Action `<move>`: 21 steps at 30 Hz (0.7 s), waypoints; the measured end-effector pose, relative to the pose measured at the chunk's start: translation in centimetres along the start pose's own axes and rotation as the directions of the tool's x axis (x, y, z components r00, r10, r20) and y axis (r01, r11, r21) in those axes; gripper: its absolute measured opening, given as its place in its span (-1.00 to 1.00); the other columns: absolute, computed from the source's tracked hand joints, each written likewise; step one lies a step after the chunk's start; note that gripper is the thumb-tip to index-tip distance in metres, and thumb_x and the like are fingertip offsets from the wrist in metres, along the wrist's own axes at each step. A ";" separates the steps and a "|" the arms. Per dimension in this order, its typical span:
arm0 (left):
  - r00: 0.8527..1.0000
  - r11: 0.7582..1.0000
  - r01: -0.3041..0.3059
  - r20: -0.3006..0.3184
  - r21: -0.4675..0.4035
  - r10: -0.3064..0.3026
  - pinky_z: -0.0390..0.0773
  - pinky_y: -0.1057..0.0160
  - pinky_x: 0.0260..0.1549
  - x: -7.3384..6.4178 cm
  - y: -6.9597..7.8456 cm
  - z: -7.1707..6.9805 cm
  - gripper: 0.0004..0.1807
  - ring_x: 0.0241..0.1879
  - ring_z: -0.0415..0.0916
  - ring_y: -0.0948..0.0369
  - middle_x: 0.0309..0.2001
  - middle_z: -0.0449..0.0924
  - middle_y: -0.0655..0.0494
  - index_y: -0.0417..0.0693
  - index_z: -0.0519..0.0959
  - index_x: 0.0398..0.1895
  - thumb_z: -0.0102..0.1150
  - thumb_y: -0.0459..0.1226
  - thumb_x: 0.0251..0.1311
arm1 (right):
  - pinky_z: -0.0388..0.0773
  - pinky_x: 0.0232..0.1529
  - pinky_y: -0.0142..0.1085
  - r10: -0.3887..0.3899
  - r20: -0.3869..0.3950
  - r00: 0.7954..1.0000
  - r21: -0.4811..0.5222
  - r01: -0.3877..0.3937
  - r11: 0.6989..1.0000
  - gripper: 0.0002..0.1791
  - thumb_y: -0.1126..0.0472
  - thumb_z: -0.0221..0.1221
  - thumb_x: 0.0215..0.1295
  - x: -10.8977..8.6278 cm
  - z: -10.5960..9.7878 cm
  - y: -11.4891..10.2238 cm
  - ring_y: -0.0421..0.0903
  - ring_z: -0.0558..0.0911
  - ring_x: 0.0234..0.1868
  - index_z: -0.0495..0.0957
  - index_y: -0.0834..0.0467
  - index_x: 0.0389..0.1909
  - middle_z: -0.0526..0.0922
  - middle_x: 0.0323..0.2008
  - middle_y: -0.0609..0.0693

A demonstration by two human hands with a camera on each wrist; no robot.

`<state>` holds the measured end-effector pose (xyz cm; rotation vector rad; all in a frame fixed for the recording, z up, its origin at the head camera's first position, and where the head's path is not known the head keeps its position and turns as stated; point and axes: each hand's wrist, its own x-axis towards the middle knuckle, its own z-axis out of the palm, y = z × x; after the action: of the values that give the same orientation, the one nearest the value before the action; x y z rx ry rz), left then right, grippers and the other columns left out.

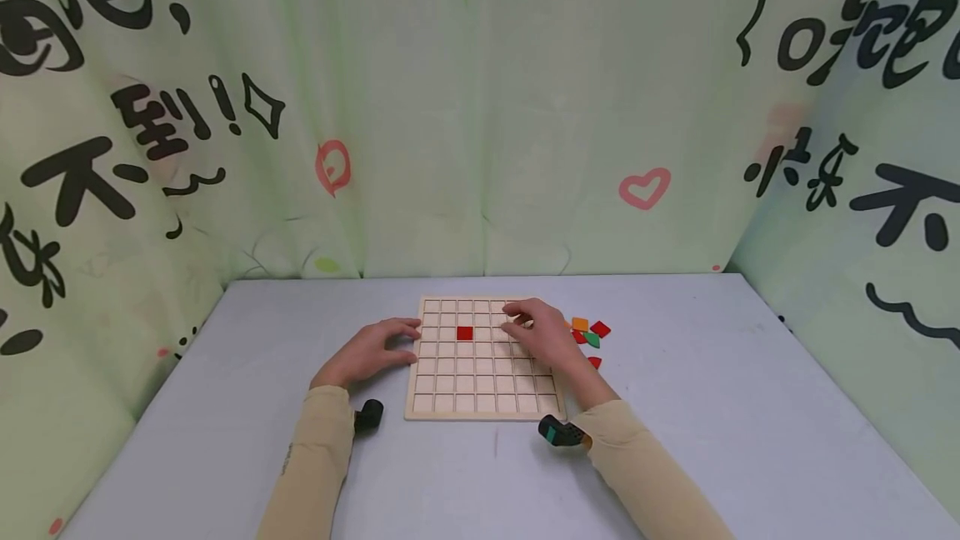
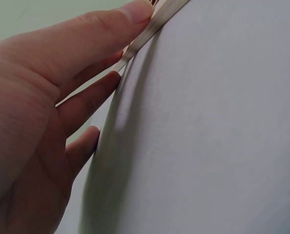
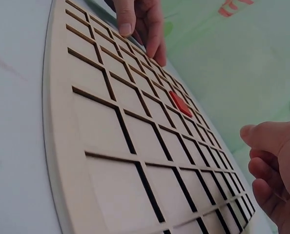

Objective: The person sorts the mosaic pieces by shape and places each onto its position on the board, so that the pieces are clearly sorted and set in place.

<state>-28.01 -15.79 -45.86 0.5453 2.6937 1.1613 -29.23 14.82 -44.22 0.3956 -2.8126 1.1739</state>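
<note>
A light wooden grid board (image 1: pixel 480 417) lies on the table, one red square tile (image 1: pixel 465 332) seated in a cell of its upper left part. At the board's left edge is my left hand (image 1: pixel 375 348), fingers fairly straight; in the left wrist view its thumb (image 2: pixel 137 10) touches the rim and fingertips are against the side. My right hand (image 1: pixel 542 333) hovers over the board's upper right part. Its fingers are loosely bent, with a gap between thumb and forefinger and nothing visible there. The right wrist view shows the red tile (image 3: pixel 180 104) beyond several bare cells.
Right of the board lie loose tiles: an orange square (image 1: pixel 580 324), a red one (image 1: pixel 600 329), a green one (image 1: pixel 592 340) and another red one (image 1: pixel 595 362), partly behind my right arm. The white table (image 1: pixel 450 473) meets a printed curtain (image 1: pixel 487 107) at the back.
</note>
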 end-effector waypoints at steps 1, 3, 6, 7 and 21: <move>1.000 1.000 -0.002 0.000 -0.001 0.002 0.22 -0.03 0.37 0.0 0.0 0.0 -0.62 0.41 0.18 0.01 0.36 0.38 0.09 -0.07 0.61 0.04 0.39 -0.23 0.14 | 0.62 -0.04 -0.17 0.015 -0.002 1.000 -0.003 -0.015 1.000 -0.63 0.15 0.28 0.31 -0.1 -0.3 0.3 -0.02 0.58 -0.07 0.59 0.17 0.09 0.60 -0.01 0.05; 1.000 1.000 -0.004 0.000 -0.006 0.004 0.22 -0.04 0.37 -0.1 0.0 -0.1 -0.62 0.41 0.18 0.00 0.36 0.38 0.08 -0.07 0.61 0.04 0.39 -0.23 0.14 | 0.62 -0.04 -0.15 0.033 -0.011 0.999 -0.007 -0.033 0.999 -0.62 0.15 0.27 0.31 -0.3 -1.0 0.8 -0.01 0.57 -0.06 0.58 0.18 0.11 0.60 -0.01 0.07; 1.000 1.000 0.005 -0.001 -0.013 -0.005 0.21 -0.03 0.37 -0.1 0.0 -0.1 -0.62 0.42 0.17 0.01 0.36 0.38 0.10 -0.06 0.61 0.04 0.39 -0.23 0.14 | 0.61 -0.01 -0.12 0.044 -0.029 0.999 -0.016 -0.044 0.999 -0.61 0.16 0.27 0.31 -0.7 -2.0 1.7 0.02 0.58 -0.05 0.57 0.20 0.11 0.60 0.00 0.10; 1.000 1.000 0.005 -0.002 -0.013 -0.005 0.21 -0.04 0.37 -0.1 0.0 -0.1 -0.62 0.42 0.17 0.01 0.36 0.37 0.09 -0.07 0.61 0.05 0.39 -0.23 0.14 | 0.60 0.00 -0.11 0.044 -0.037 0.998 -0.023 -0.045 0.999 -0.61 0.17 0.27 0.31 -0.8 -2.3 1.9 0.03 0.58 -0.05 0.57 0.21 0.11 0.61 0.00 0.11; 1.000 1.000 0.025 -0.001 -0.004 -0.025 0.19 -0.05 0.39 0.2 -0.2 0.1 -0.59 0.43 0.15 0.01 0.37 0.37 0.11 -0.05 0.61 0.06 0.40 -0.20 0.13 | 0.58 -0.01 -0.07 0.132 -0.059 0.989 -0.025 -0.134 0.991 -0.55 0.10 0.22 0.35 -2.7 -5.8 5.2 0.07 0.56 0.02 0.52 0.19 0.19 0.60 0.05 0.15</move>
<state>-28.16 -15.73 -46.07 0.5095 2.6901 1.1612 -28.22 22.99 -44.19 0.1718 -2.8410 1.1459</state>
